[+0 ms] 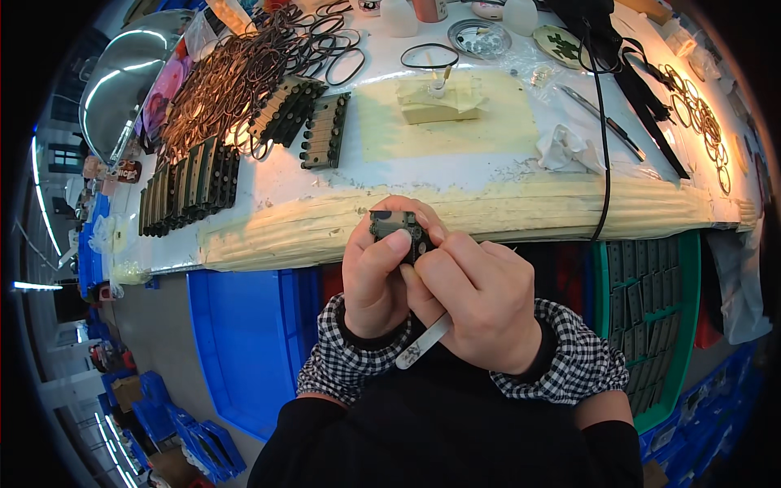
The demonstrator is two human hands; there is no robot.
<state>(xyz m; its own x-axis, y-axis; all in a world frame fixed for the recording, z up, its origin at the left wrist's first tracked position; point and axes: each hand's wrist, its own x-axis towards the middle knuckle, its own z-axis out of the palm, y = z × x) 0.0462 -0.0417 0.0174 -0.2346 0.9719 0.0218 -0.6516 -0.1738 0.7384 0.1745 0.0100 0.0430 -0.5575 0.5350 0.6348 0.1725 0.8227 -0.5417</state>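
My left hand (377,272) is closed round a small camouflage-patterned rectangular part (394,220), its thumb pressed on the near face. Dark round knobs show along the right end of that part. My right hand (476,297) is closed beside it, fingertips touching or very close to the knobbed end. Out of the right fist, down to the left, sticks the flat silvery end of what look like tweezers (425,341); their tips are hidden by the fingers. Both hands are above the bench's near edge.
Stacked knobbed parts (189,185) and tangled brown-black bands (236,81) lie at left. A yellow block (441,102) stands mid-bench; a pen-like tool (602,122) and black cord (603,163) lie right. Below are a blue bin (244,342) and a green crate (691,301) of dark parts.
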